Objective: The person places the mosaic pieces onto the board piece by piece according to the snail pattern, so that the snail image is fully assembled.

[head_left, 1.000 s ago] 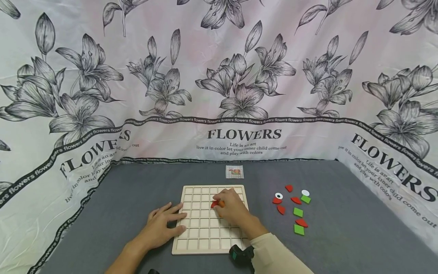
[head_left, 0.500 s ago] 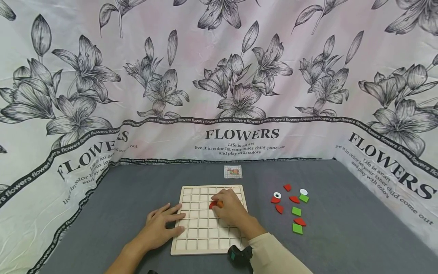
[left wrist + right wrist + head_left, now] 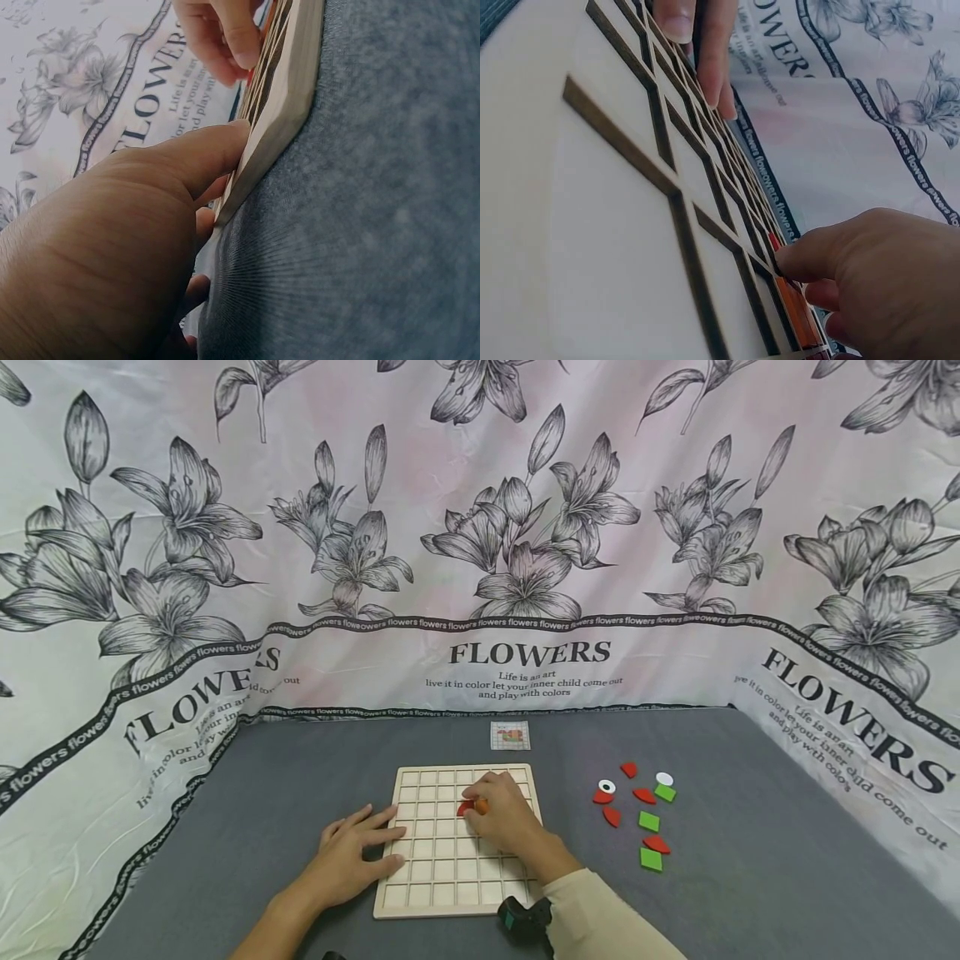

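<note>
A pale wooden grid board [image 3: 446,868] lies flat in front of me. My left hand [image 3: 348,860] rests at its left edge with the fingers spread; the left wrist view shows the thumb [image 3: 217,146] on the rim. Over the upper right cells, my right hand [image 3: 510,814] pinches a small red piece [image 3: 463,809] between thumb and fingers, down at the grid. Partly covered by that hand, an orange piece [image 3: 482,807] sits in the grid. Both the red edge and the orange piece [image 3: 799,315] show beside the right thumb in the right wrist view.
Right of the board lie several loose red curved pieces [image 3: 643,796], green squares [image 3: 648,821], a white disc [image 3: 663,778] and a white disc with a black dot [image 3: 607,787]. A small picture card [image 3: 510,735] lies behind the board. A printed flower curtain [image 3: 525,664] stands behind.
The head view has shifted slightly. Both hands keep almost the same place on the board, the right one still at the red piece.
</note>
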The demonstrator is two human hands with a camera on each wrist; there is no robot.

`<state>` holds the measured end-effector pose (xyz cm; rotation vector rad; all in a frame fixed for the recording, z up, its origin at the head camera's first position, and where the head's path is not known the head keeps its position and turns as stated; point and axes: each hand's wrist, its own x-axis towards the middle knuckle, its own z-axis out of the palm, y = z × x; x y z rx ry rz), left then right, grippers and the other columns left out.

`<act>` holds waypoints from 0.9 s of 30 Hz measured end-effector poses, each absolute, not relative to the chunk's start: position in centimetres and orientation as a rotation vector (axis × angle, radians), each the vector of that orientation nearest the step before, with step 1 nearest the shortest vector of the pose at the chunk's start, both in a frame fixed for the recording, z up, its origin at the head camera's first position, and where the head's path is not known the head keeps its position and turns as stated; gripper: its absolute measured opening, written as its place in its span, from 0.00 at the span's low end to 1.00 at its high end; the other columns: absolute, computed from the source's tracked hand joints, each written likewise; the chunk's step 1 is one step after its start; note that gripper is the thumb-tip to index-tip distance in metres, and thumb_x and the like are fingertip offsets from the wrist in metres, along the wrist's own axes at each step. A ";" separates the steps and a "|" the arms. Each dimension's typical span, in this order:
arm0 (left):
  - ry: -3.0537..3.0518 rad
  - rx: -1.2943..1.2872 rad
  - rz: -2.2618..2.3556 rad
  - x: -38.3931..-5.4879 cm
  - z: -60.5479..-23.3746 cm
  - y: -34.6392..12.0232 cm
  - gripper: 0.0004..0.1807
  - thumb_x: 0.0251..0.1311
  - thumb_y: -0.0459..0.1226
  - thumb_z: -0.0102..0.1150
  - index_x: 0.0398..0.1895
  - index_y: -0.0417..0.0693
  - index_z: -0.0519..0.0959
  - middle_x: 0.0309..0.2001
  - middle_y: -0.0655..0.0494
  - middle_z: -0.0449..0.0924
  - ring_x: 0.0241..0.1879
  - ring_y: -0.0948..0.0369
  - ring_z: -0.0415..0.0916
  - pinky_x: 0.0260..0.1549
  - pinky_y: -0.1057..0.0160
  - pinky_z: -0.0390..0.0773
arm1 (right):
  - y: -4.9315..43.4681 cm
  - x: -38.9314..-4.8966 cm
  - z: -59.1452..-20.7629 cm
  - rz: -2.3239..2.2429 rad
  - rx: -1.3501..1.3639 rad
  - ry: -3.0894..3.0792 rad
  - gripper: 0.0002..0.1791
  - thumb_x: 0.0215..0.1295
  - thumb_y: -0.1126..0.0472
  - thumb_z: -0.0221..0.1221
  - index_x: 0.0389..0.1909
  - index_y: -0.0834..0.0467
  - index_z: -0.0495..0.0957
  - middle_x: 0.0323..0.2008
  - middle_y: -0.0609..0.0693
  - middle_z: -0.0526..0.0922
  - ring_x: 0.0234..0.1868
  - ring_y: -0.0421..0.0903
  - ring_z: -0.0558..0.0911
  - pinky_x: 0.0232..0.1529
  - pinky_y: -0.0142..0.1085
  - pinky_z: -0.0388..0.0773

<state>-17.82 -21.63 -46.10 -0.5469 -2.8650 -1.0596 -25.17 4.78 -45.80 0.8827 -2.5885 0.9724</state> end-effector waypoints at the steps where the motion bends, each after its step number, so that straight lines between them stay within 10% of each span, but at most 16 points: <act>1: -2.866 -0.545 -1.059 -17.8 -46.1 -21.6 0.26 0.57 0.51 0.66 0.57 0.51 0.81 0.69 0.54 0.64 0.70 0.43 0.49 0.59 0.34 0.39 | 4.7 -25.2 -45.8 0.970 0.883 -2.587 0.10 0.56 0.64 0.66 0.39 0.60 0.86 0.38 0.48 0.80 0.39 0.47 0.72 0.38 0.39 0.71; 27: -2.873 -0.589 -1.096 -17.9 -46.2 -21.8 0.26 0.59 0.51 0.64 0.58 0.50 0.80 0.69 0.52 0.63 0.70 0.42 0.48 0.59 0.34 0.38 | 10.8 -21.8 -39.2 1.064 0.893 -2.350 0.14 0.53 0.64 0.71 0.43 0.56 0.85 0.42 0.43 0.80 0.45 0.46 0.75 0.41 0.50 0.75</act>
